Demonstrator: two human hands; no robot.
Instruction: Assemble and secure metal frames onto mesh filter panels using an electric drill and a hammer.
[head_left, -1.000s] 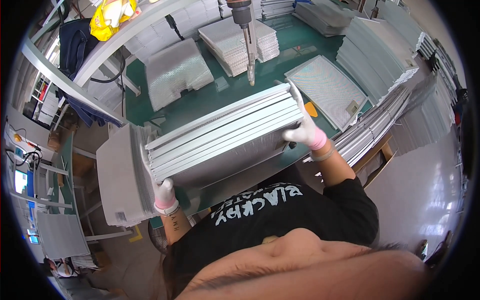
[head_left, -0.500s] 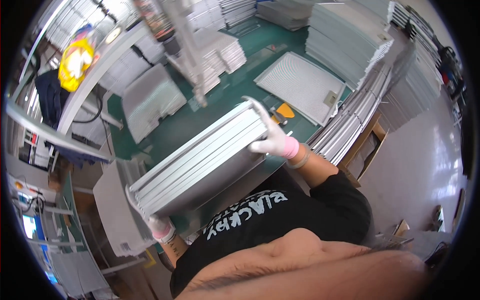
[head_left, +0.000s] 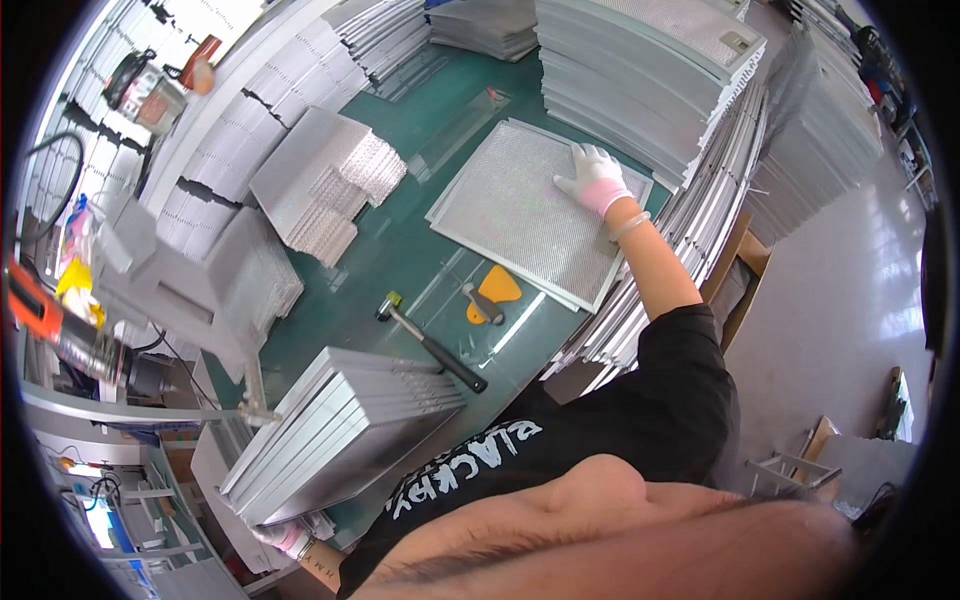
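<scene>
A stack of silver framed filter panels stands tilted on its edges at the near left of the green bench. My left hand, in a white glove with a pink cuff, grips the stack's lower left corner; some fingers are hidden there. My right hand, gloved the same way, lies open on the upper right of a flat mesh panel, fingers stretched out. Between the stack and the mesh panel lie a black-handled mallet, a yellow scraper and a small grey-handled tool.
A tall pile of panels rises behind my right hand. Long metal strips run along the bench's right side. Stacked mesh sheets stand at the back left. An orange power tool hangs at the far left beside a grey machine arm.
The panel stack, earlier held up between both hands, has come down at the near left. My right hand has left it and moved out onto the mesh panel. The mallet is now uncovered.
</scene>
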